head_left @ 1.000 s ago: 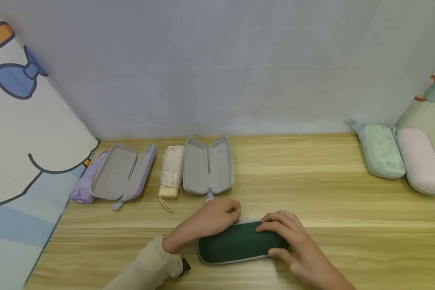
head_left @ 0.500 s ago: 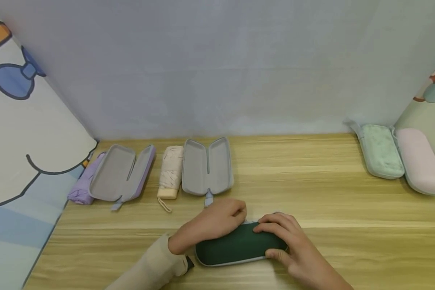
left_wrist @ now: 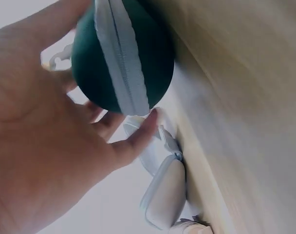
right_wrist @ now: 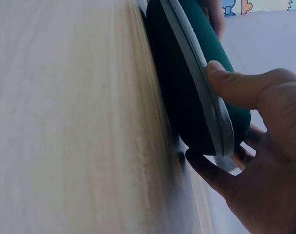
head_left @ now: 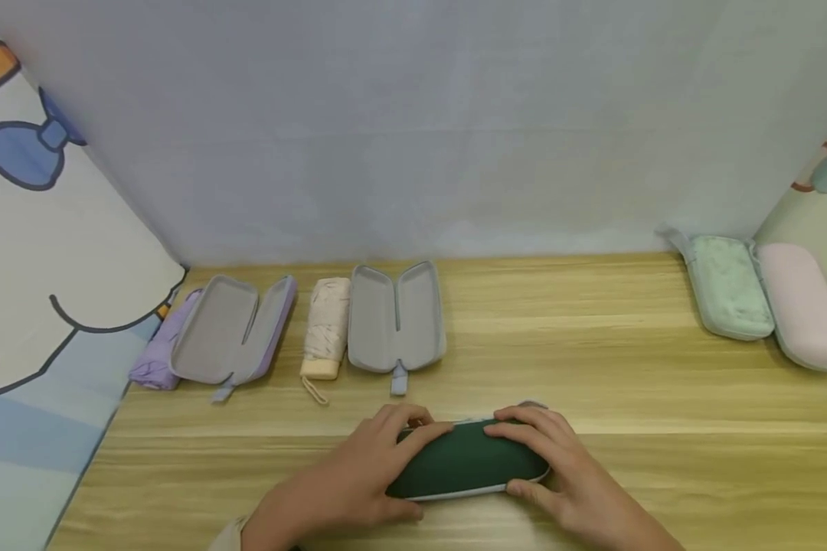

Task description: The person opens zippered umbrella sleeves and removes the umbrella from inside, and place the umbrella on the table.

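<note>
A dark green zippered case [head_left: 465, 464] lies near the table's front edge, its two halves together. A pale zipper band [left_wrist: 121, 58] runs round its end in the left wrist view. My left hand [head_left: 351, 474] spans the case's left end, fingers over the top and far side, thumb along the near side. At the other end my right hand [head_left: 558, 467] grips the case. Its thumb presses by the zipper seam in the right wrist view, with the fingers [right_wrist: 211, 170] round the end. The head view hides the case's underside.
Behind stand an unfolded grey-lined case [head_left: 416, 321], a cream folded umbrella [head_left: 326, 325], a purple case with grey lining [head_left: 214, 329] and a purple folded umbrella [head_left: 158, 356]. At right lie a mint case [head_left: 729, 287] and a pink case [head_left: 802, 306].
My left hand has come back from the case's far edge to its left end, its fingers now spread round it. The right hand keeps its grip, almost unmoved.
</note>
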Motion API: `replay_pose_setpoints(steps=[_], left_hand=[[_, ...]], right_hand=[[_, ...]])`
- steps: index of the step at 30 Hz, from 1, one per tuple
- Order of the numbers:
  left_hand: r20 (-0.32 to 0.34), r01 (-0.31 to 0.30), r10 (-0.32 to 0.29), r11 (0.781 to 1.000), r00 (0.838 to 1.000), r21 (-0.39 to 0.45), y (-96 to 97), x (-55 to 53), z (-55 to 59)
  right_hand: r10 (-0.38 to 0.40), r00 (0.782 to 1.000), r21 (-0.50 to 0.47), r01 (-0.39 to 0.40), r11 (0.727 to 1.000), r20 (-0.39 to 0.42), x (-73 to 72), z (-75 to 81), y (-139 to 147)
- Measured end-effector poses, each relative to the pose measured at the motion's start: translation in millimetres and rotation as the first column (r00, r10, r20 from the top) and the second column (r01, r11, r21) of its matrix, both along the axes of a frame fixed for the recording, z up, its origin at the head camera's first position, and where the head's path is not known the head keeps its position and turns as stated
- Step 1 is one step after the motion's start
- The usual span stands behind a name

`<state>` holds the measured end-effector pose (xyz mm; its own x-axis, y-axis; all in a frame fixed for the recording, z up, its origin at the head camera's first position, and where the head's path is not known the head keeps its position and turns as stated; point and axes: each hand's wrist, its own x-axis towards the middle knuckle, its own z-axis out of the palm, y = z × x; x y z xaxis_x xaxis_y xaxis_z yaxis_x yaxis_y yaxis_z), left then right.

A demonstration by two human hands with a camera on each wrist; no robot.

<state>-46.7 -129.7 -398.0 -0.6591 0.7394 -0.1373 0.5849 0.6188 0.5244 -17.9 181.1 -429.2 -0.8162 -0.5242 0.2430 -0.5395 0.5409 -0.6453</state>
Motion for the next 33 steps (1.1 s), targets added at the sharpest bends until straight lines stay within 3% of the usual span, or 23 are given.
replay_pose_setpoints(steps=[6,11,14,18,23,26,28,33], left_hand=[[0.022,-0.017,0.017,1.0,1.0,0.019,-4.0,4.3,-3.5],[0.116,-0.045,0.033,0.994,0.993,0.099,-10.8,-2.8,-3.3],[0.219,-0.099,0.066,0.985,0.973,0.141,-16.8,-7.5,-1.9],[0.334,-0.183,0.116,0.967,0.935,0.177,-21.9,-12.2,0.7],[0.424,-0.281,0.16,0.93,0.891,0.239,-23.4,-15.3,3.0],[0.45,-0.316,0.178,0.914,0.875,0.253,-23.8,-16.7,3.0],[0.45,-0.328,0.189,0.91,0.873,0.254,-24.4,-17.8,1.8],[0.37,-0.357,0.253,0.901,0.894,0.246,-24.6,-17.4,-1.5]], right_hand=[[0.002,1.0,-0.001,-0.002,1.0,-0.007,0.2,1.0,2.0],[-0.025,1.0,0.005,0.025,1.0,0.005,2.1,0.0,2.2],[-0.036,0.999,-0.018,0.036,0.999,0.036,3.1,-0.4,2.2],[-0.053,0.993,-0.071,0.06,0.996,0.108,2.9,-0.4,2.6],[-0.083,0.977,-0.095,0.103,0.99,0.197,3.0,0.0,3.0],[-0.097,0.97,-0.09,0.12,0.989,0.225,3.3,1.2,2.9],[-0.101,0.969,-0.086,0.123,0.989,0.226,3.5,1.3,2.7],[-0.066,0.976,-0.116,0.091,0.989,0.208,2.7,-0.7,2.6]])
